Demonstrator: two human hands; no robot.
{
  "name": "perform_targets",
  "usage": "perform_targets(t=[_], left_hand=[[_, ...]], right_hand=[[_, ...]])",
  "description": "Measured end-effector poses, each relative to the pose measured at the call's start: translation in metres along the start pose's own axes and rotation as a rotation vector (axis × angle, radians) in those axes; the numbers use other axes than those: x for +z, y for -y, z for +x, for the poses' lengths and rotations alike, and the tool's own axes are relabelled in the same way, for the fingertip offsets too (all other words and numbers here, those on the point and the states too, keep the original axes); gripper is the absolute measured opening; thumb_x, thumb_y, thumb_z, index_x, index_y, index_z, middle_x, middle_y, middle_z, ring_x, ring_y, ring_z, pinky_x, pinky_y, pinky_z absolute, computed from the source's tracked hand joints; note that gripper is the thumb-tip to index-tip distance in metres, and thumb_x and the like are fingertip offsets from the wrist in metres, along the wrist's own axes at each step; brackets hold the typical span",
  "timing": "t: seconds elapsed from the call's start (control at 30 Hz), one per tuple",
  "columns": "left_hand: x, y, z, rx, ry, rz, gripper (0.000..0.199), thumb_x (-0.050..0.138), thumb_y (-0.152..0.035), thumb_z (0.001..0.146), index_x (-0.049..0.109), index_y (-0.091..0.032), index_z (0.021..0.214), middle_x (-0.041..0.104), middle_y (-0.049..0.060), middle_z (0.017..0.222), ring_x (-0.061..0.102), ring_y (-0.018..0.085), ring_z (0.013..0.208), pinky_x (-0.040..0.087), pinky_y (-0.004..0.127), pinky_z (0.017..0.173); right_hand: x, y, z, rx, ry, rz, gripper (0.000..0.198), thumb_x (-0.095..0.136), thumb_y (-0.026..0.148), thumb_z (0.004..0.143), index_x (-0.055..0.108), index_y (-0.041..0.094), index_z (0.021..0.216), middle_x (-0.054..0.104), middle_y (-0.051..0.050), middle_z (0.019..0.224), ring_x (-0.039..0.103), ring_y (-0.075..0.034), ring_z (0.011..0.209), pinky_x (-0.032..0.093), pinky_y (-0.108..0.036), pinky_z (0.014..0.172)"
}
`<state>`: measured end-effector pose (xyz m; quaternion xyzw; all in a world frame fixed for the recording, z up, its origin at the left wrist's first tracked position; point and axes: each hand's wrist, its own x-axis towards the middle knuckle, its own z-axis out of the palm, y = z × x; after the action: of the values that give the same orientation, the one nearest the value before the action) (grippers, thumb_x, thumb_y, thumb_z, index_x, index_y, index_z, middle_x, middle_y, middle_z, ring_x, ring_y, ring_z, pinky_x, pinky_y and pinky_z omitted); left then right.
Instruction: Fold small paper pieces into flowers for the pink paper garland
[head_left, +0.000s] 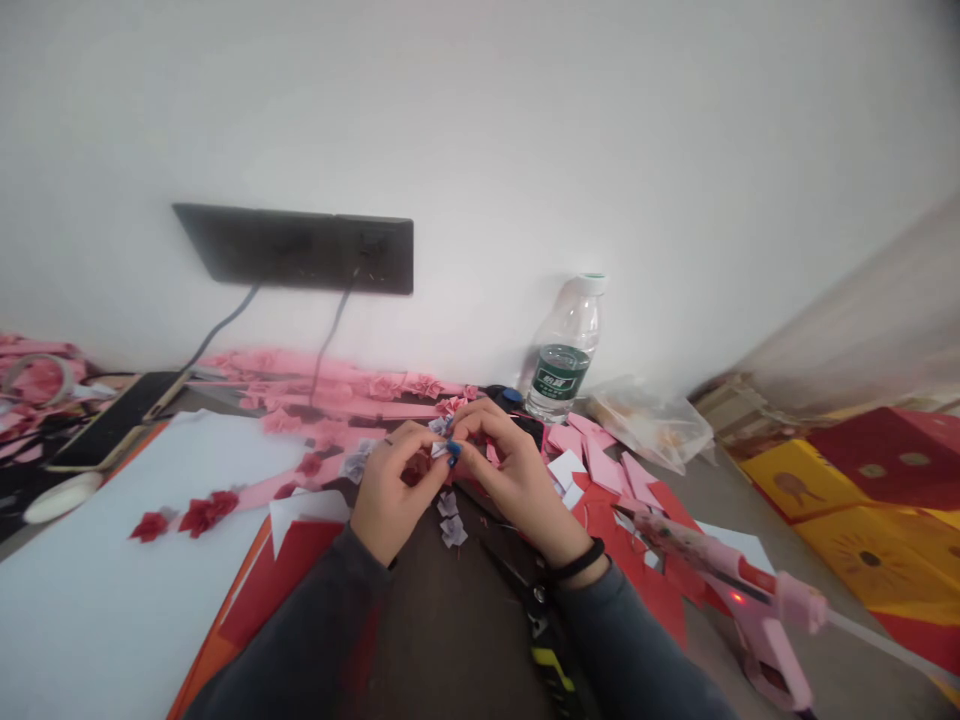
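My left hand and my right hand meet over the middle of the table, fingertips pinched together on a small pale lilac folded paper piece. Fingers cover most of it. Small lilac paper flowers lie just below my hands. Beside my right wrist rests a pair of scissors with dark blades and black-and-yellow handles. Dark red paper flowers sit along a pink paper strip to the left. Red paper lies under my left forearm.
A pink glue gun with a lit red light lies at right, near red and pink paper pieces. A water bottle stands against the wall. White sheets, a phone and tape are left; yellow-red boxes right.
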<state>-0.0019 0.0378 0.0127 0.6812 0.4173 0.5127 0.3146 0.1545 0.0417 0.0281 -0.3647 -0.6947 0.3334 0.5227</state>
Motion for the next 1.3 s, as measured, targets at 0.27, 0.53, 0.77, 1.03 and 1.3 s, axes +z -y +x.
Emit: perform_targets(t=[0.27,0.53,0.77,1.03,1.3], left_hand=[[0.005,0.001,-0.004,-0.185,-0.037,-0.209,0.009,0.066,-0.018,0.078,0.07,-0.019,0.086,0.071,0.002,0.079,0.068,0.017,0.067,0.056,0.024,0.063],[0.003,-0.01,0.0,-0.213,0.004,-0.251,0.006,0.067,-0.02,0.076,0.064,-0.018,0.07,0.06,-0.002,0.066,0.061,0.013,0.061,0.054,0.019,0.057],[0.005,-0.004,-0.001,-0.342,0.035,-0.41,0.012,0.069,-0.03,0.079,0.064,-0.019,0.078,0.066,-0.001,0.065,0.065,0.014,0.056,0.057,0.023,0.055],[0.005,0.003,0.0,-0.396,-0.015,-0.523,0.027,0.074,-0.038,0.077,0.067,-0.016,0.09,0.072,0.002,0.074,0.07,0.016,0.064,0.06,0.024,0.059],[0.004,0.008,-0.002,-0.367,-0.027,-0.538,0.025,0.073,-0.038,0.079,0.058,-0.018,0.083,0.067,-0.004,0.065,0.064,0.01,0.056,0.059,0.021,0.061]], right_hand=[[-0.001,0.002,0.001,0.029,-0.036,0.062,0.013,0.064,0.028,0.088,0.063,0.021,0.077,0.059,-0.007,0.093,0.057,-0.023,0.096,0.045,-0.038,0.089],[0.002,-0.001,-0.001,0.162,0.034,0.275,0.02,0.065,0.039,0.087,0.061,0.02,0.079,0.06,-0.007,0.1,0.058,-0.021,0.096,0.048,-0.035,0.085],[-0.003,-0.008,0.001,0.139,-0.122,0.262,0.015,0.061,0.034,0.09,0.06,0.022,0.08,0.06,-0.003,0.089,0.057,-0.018,0.083,0.049,-0.031,0.075],[0.001,-0.007,-0.001,-0.107,-0.142,-0.176,0.01,0.063,0.015,0.087,0.07,0.021,0.086,0.066,-0.005,0.088,0.062,-0.02,0.087,0.05,-0.035,0.079],[0.002,-0.009,-0.002,-0.141,-0.088,-0.242,0.013,0.064,0.013,0.087,0.073,0.022,0.092,0.069,-0.007,0.093,0.063,-0.022,0.092,0.05,-0.038,0.083]])
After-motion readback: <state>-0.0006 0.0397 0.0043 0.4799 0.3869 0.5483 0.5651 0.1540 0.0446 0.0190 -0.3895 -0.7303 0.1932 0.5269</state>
